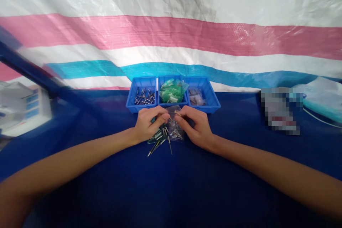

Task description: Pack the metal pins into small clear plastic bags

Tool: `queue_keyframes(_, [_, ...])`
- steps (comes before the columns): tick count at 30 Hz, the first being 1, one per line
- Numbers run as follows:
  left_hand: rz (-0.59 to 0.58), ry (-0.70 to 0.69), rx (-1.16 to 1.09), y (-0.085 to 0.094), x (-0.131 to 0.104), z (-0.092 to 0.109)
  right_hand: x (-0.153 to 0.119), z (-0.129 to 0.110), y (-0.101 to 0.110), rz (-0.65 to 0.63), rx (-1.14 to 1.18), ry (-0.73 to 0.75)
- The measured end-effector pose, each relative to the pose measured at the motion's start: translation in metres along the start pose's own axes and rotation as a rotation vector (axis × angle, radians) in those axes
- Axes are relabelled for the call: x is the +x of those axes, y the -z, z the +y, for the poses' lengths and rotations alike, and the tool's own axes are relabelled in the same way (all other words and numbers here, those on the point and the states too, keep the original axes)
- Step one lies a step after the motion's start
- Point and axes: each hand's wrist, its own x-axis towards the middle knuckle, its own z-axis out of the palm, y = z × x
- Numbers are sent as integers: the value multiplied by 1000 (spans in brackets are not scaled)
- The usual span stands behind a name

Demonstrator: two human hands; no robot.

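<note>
Both hands meet over the blue table, just in front of three small bins. A clear plastic bag (pixel 175 130) hangs between them, with small metallic pieces visible inside. My left hand (pixel 149 124) is closed in a pinch at the bag's upper left edge. My right hand (pixel 194 124) pinches its upper right side, and a thin brass-coloured piece (pixel 177 113) shows at those fingertips. Beneath my left hand lie loose pop rivets (pixel 160 140), partly over a dark green packet (pixel 152 139). The fingers hide part of the bag's top.
The left blue bin (pixel 141 107) holds pop rivets, the middle bin (pixel 173 104) green plastic bags, and the right bin (pixel 213 99) small clear packets. A white device (pixel 29 108) stands at the left. A blurred-out object (pixel 280 112) and a face mask (pixel 324 98) lie right. Striped sheeting hangs behind.
</note>
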Motion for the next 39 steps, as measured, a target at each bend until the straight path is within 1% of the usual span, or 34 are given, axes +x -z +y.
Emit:
queue_keyframes(5, [-11,5,-23,1,0,2,0,0,1,-24,7,16])
queue_keyframes(12, [-28,58,-38,1,0,1,1,0,0,-46,8,7])
queue_keyframes(18, [-1,35,-27,0,0,0,0,2,0,-80,21,28])
queue_keyframes(21, [-13,25,-2,0,1,0,0,3,0,-99,29,34])
queue_keyframes(26, [-23,8,66,-1,2,0,1,1,0,-90,15,31])
queue_keyframes(30, [-19,-3,76,-1,3,-1,1,1,1,-85,19,27])
queue_keyframes(32, [-41,21,72,-1,4,0,1,1,0,-85,18,26])
queue_keyframes(36, [-123,89,59,-1,6,0,2,0,0,-91,9,26])
queue_keyframes(39, [-177,106,46,-2,7,-1,2,0,-1,-103,9,22])
